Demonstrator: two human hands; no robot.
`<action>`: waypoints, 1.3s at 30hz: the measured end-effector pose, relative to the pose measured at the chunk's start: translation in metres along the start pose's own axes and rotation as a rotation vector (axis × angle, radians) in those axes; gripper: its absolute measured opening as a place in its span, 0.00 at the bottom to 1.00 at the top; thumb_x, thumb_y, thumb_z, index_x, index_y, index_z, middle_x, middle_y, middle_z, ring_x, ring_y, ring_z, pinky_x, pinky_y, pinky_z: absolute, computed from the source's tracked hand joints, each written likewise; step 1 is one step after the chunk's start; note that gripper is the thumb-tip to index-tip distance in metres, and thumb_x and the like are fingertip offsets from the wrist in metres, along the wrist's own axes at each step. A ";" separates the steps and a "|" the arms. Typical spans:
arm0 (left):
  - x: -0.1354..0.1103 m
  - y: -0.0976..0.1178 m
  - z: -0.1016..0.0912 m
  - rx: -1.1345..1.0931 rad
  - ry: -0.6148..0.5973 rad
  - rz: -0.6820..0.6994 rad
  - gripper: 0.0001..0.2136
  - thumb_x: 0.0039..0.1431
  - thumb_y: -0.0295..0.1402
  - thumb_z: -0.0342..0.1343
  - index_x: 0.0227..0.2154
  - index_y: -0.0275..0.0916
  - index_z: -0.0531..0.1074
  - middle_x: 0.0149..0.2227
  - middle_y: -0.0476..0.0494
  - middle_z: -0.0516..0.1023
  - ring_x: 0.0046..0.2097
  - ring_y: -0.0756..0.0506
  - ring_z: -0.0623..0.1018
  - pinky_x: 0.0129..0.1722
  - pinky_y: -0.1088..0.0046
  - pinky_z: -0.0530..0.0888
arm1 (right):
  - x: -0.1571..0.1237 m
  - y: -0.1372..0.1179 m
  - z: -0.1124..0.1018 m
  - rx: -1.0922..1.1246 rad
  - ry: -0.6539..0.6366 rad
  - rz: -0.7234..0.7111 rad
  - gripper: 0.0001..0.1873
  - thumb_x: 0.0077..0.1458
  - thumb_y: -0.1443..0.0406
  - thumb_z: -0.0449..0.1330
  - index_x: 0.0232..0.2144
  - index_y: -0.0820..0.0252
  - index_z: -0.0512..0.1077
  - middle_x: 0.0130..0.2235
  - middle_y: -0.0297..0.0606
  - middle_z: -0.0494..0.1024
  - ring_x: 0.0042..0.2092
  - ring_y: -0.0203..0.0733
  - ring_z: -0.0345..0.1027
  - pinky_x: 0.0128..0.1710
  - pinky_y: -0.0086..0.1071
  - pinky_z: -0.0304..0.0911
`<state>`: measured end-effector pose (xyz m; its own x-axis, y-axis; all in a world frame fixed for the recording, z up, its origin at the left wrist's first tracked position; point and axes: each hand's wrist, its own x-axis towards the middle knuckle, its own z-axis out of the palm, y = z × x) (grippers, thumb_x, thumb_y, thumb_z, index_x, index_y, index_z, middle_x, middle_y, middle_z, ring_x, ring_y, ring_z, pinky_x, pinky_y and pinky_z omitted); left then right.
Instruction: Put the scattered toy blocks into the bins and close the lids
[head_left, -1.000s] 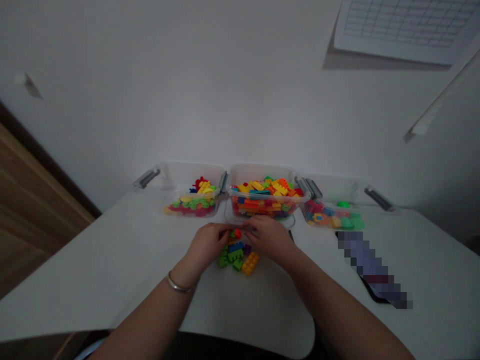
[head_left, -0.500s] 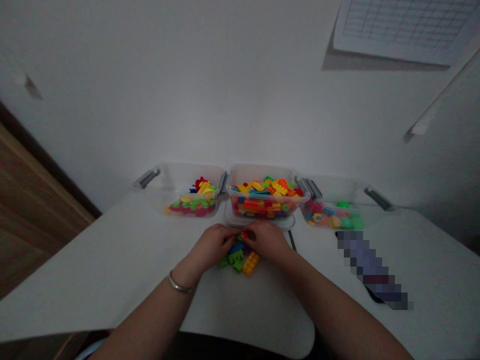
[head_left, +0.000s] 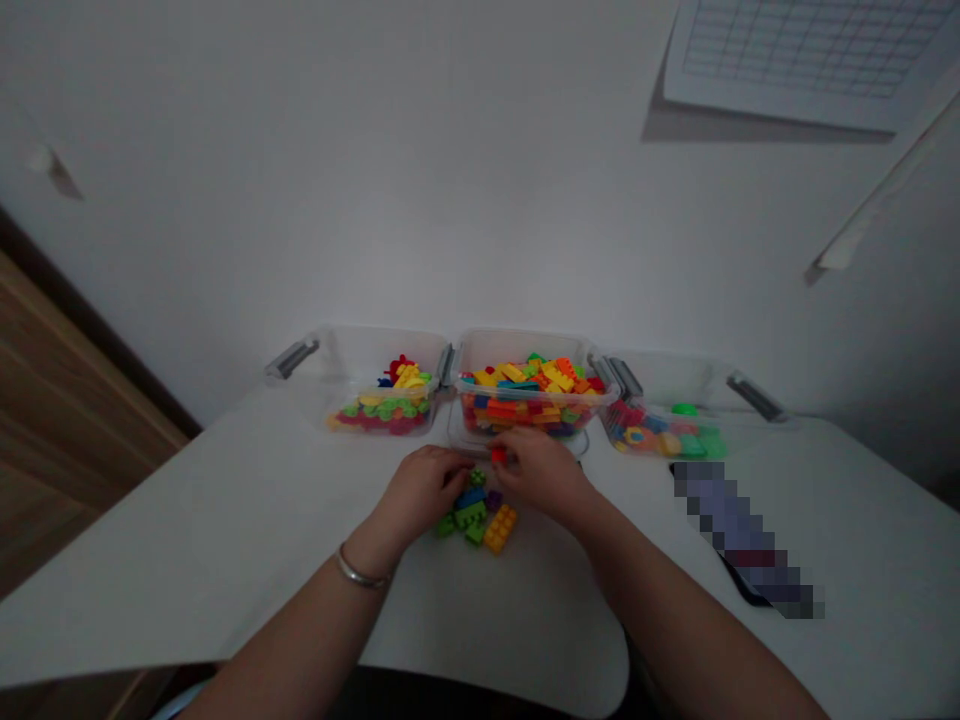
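Observation:
A small build of coloured bricks [head_left: 474,510] lies on the white table [head_left: 225,540], with green, blue, purple and yellow-orange pieces. My left hand [head_left: 420,490] rests curled against its left side, fingers closed on the build. My right hand [head_left: 541,472] is just right of it and pinches a small red brick [head_left: 498,455] above the build's far end. A metal bangle [head_left: 358,570] sits on my left wrist.
Three clear plastic bins stand along the wall: a left bin [head_left: 375,385] with flower-like pieces, a middle bin [head_left: 531,395] full of bricks, a right bin [head_left: 675,420] with round pieces. A blurred dark object [head_left: 742,540] lies at the right.
My right hand has drawn slightly right and now shows a red brick in its fingertips. My left hand stays on the build.

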<state>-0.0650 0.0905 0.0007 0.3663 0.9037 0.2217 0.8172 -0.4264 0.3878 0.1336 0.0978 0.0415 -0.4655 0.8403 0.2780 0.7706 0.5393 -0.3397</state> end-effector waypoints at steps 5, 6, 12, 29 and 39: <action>0.000 0.001 0.001 -0.068 0.029 0.037 0.13 0.59 0.30 0.52 0.44 0.41 0.78 0.44 0.42 0.82 0.47 0.42 0.78 0.50 0.63 0.72 | 0.000 0.008 -0.030 0.178 0.319 -0.215 0.13 0.57 0.66 0.55 0.45 0.59 0.73 0.42 0.42 0.78 0.45 0.43 0.70 0.48 0.37 0.65; 0.000 0.001 0.001 -0.071 0.030 0.042 0.13 0.59 0.29 0.52 0.44 0.41 0.78 0.44 0.42 0.82 0.47 0.42 0.78 0.50 0.63 0.72 | 0.000 0.012 -0.036 0.180 0.400 -0.213 0.14 0.57 0.66 0.55 0.45 0.59 0.72 0.41 0.42 0.78 0.44 0.44 0.71 0.47 0.38 0.66; -0.001 0.000 0.001 -0.065 -0.003 0.092 0.14 0.61 0.30 0.51 0.46 0.40 0.78 0.46 0.41 0.81 0.49 0.41 0.77 0.52 0.62 0.71 | -0.004 0.050 -0.063 0.131 0.814 0.051 0.08 0.55 0.61 0.58 0.38 0.56 0.71 0.40 0.40 0.77 0.35 0.41 0.69 0.37 0.38 0.68; -0.002 -0.001 -0.002 -0.058 -0.005 0.067 0.13 0.61 0.32 0.51 0.45 0.41 0.78 0.48 0.42 0.81 0.50 0.41 0.77 0.53 0.62 0.71 | 0.004 0.088 -0.054 -0.141 0.625 0.115 0.17 0.59 0.62 0.52 0.40 0.60 0.79 0.46 0.45 0.81 0.46 0.50 0.72 0.51 0.48 0.62; -0.001 -0.006 -0.003 -0.073 0.017 0.003 0.14 0.60 0.30 0.51 0.45 0.40 0.78 0.46 0.41 0.81 0.48 0.41 0.78 0.52 0.62 0.72 | 0.002 0.076 -0.053 -0.195 0.569 0.134 0.20 0.59 0.61 0.53 0.49 0.61 0.75 0.53 0.47 0.76 0.52 0.53 0.68 0.53 0.49 0.60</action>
<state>-0.0713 0.0923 0.0013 0.3611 0.9017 0.2379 0.7812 -0.4318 0.4508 0.2145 0.1374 0.0641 -0.0956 0.7091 0.6986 0.8968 0.3659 -0.2486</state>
